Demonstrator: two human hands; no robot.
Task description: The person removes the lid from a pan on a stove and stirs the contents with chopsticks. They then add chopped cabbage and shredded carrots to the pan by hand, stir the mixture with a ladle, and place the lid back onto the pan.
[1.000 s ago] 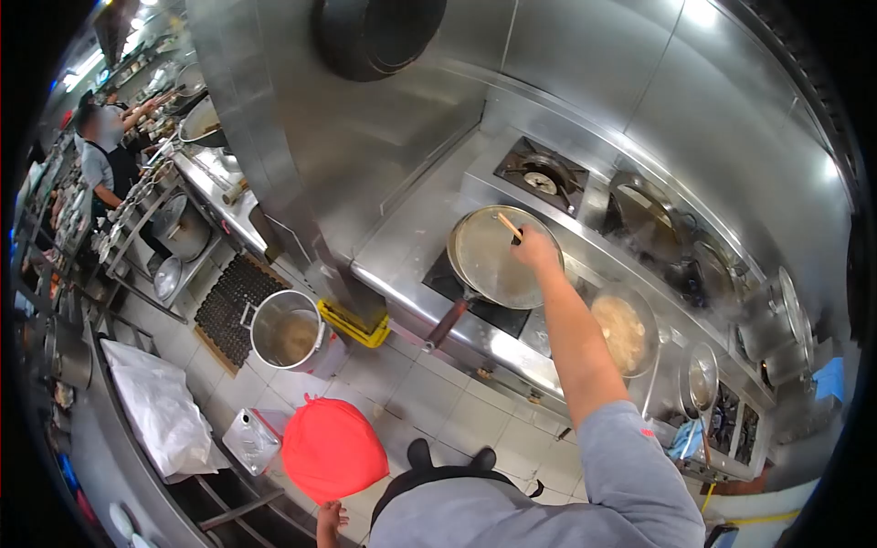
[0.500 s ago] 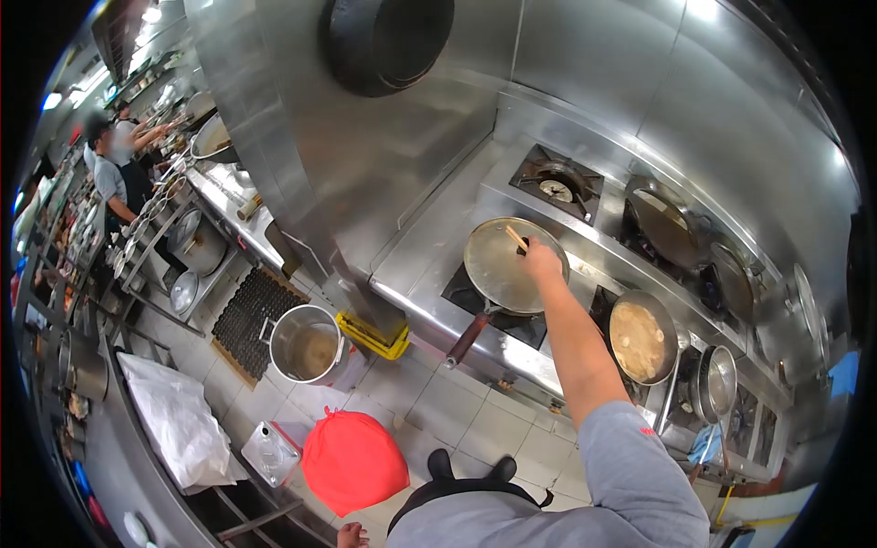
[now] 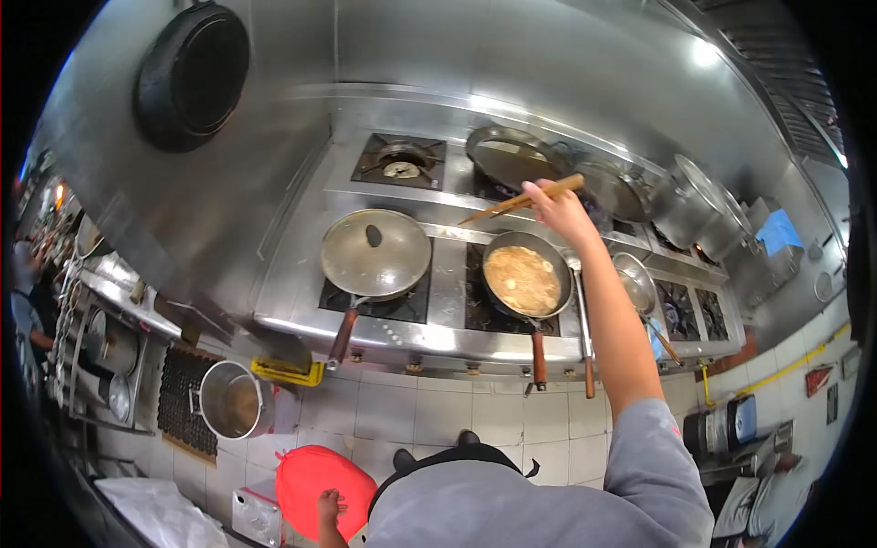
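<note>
Raised over the stove, my right hand (image 3: 555, 206) is closed around a pair of wooden chopsticks (image 3: 512, 203), whose tips point left. Below and left of that hand, a frying pan (image 3: 486, 294) holds browned, pale food (image 3: 523, 279). Further left, a glass lid with a black knob (image 3: 376, 256) covers another pan with a wooden handle (image 3: 343, 336). My left hand (image 3: 331, 508) hangs low in front of a red bag (image 3: 320, 475). Its fingers are loosely curled and somewhat apart, with nothing seen in them.
A ladle (image 3: 582, 310) lies right of the frying pan, near a strainer (image 3: 635, 281). Behind are a large wok (image 3: 512, 160), tall pots (image 3: 685, 205) and a bare burner (image 3: 399, 163). A metal bucket (image 3: 233, 402) stands on the floor at left.
My right hand has left the lidded pan's knob and moved right with the chopsticks, above the frying pan. The view has turned right. My left hand shows more fully.
</note>
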